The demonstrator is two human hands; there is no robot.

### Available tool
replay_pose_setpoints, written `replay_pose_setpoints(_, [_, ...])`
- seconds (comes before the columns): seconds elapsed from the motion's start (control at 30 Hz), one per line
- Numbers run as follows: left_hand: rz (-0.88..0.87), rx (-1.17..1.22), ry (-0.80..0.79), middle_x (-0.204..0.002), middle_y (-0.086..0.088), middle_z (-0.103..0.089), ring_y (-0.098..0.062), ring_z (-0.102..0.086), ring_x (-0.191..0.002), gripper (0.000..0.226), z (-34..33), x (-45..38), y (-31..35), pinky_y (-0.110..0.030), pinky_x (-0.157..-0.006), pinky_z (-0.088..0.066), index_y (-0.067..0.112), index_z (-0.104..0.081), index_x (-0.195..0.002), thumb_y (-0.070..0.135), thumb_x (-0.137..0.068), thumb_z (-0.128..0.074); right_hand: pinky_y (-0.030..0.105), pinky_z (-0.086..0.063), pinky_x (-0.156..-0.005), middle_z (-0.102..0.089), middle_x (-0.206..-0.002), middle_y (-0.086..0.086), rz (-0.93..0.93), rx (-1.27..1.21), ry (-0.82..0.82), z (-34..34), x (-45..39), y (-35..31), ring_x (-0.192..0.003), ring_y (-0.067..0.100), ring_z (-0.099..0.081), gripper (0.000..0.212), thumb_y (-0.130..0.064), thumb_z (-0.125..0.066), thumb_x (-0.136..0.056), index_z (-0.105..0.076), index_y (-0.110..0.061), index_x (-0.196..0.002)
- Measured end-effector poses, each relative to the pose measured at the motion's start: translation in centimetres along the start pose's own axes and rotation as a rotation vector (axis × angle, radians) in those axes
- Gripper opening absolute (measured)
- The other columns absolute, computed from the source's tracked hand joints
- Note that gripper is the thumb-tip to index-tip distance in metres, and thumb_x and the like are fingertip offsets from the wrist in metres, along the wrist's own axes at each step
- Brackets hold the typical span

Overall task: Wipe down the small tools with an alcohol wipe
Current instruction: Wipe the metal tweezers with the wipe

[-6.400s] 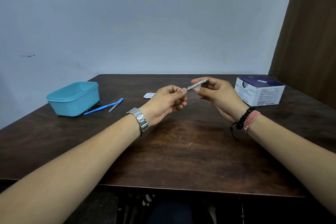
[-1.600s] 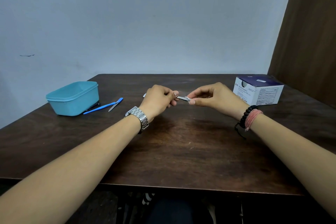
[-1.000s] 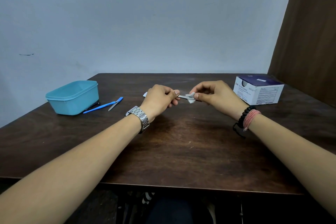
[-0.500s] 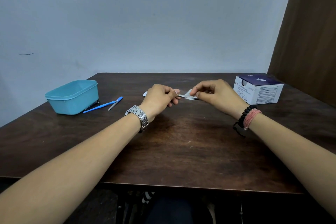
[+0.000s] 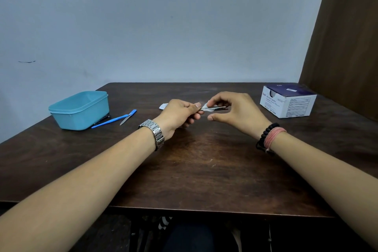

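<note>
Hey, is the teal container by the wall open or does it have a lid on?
Open: the teal container shows its bare rim and hollow inside, no lid.

A plain room with one work table, more home corner than lab.

A dark wooden table (image 5: 194,170) stands against a bare pale wall (image 5: 163,26); a brown curtain (image 5: 347,37) hangs by its far right corner, where a box of alcohol swabs (image 5: 288,101) sits, a teal plastic tub (image 5: 79,109) near the left edge.

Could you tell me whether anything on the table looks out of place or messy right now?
Little stands out. A torn white wrapper lies loose behind the left hand, and a dark tool is wedged partly under the teal tub.
</note>
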State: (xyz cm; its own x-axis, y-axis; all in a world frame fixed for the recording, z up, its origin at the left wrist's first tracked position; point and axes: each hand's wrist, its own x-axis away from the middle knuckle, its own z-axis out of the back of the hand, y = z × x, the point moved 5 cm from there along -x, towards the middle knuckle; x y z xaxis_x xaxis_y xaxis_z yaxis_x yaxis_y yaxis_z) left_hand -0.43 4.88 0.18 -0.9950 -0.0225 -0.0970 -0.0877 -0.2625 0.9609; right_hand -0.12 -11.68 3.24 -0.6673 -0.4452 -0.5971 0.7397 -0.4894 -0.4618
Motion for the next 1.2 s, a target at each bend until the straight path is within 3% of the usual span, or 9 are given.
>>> replay_pose_setpoints(0.17, [-0.023, -0.053, 0.002, -0.056, 0.009, -0.061, -0.003, -0.047, -0.049, 0.028, -0.3, 0.3, 0.3, -0.016, -0.047, -0.037, 0.014, -0.069, -0.074, 0.028, -0.096, -0.058, 0.01, -0.041, -0.062, -0.065, -0.069, -0.015, -0.012, 0.006, 0.049, 0.1, 0.0, -0.1, -0.067, 0.002, -0.057, 0.017, -0.024, -0.085, -0.07, -0.072, -0.019, -0.08])
replay_pose_setpoints(0.53, [-0.108, -0.112, 0.075, -0.063, 0.006, -0.064, -0.002, -0.049, -0.051, 0.028, 0.5, 0.1, 0.8, -0.012, -0.049, -0.041, 0.014, -0.072, -0.081, 0.029, -0.097, -0.056, 0.01, -0.043, -0.058, -0.067, -0.062, -0.014, -0.12, -0.16, 0.154, 1.4, 0.0, 0.9, -0.058, -0.004, -0.058, 0.014, -0.017, -0.081, -0.075, -0.068, -0.014, -0.07])
replay_pose_setpoints(0.77, [-0.167, -0.199, 0.081, -0.06, 0.009, -0.065, -0.004, -0.052, -0.056, 0.027, 0.3, 0.0, 0.9, -0.02, -0.061, -0.043, 0.018, -0.074, -0.079, 0.032, -0.096, -0.057, 0.03, -0.053, -0.066, -0.07, -0.07, -0.004, -0.069, -0.099, 0.117, 0.8, 0.2, 0.5, -0.066, 0.012, -0.065, 0.012, -0.016, -0.079, -0.075, -0.068, -0.016, -0.072])
replay_pose_setpoints(0.97, [-0.19, -0.197, 0.102, -0.06, 0.009, -0.065, -0.005, -0.053, -0.056, 0.027, 0.3, 0.0, 1.1, -0.021, -0.063, -0.044, 0.019, -0.074, -0.078, 0.032, -0.095, -0.058, 0.021, -0.05, -0.066, -0.07, -0.074, -0.005, -0.068, -0.142, 0.13, 0.9, 0.0, 0.8, -0.067, 0.006, -0.06, 0.012, -0.015, -0.079, -0.076, -0.068, -0.017, -0.078])
replay_pose_setpoints(1.1, [-0.184, -0.22, 0.114, -0.059, 0.009, -0.064, -0.003, -0.053, -0.055, 0.028, 0.3, 0.1, 0.9, -0.02, -0.061, -0.044, 0.021, -0.072, -0.073, 0.031, -0.095, -0.058, 0.016, -0.048, -0.068, -0.068, -0.08, -0.003, 0.006, -0.085, 0.102, 0.5, 0.1, 0.4, -0.072, 0.011, -0.061, 0.016, -0.011, -0.076, -0.079, -0.069, -0.018, -0.091])
replay_pose_setpoints(1.2, [-0.137, -0.149, 0.082, -0.06, 0.008, -0.061, -0.004, -0.049, -0.053, 0.028, 0.1, 0.2, 0.9, -0.015, -0.053, -0.041, 0.014, -0.073, -0.078, 0.029, -0.096, -0.057, 0.02, -0.051, -0.071, -0.068, -0.085, -0.006, 0.102, 0.038, 0.08, 0.2, 0.1, 0.0, -0.076, 0.009, -0.061, 0.019, -0.011, -0.074, -0.081, -0.068, -0.018, -0.099])
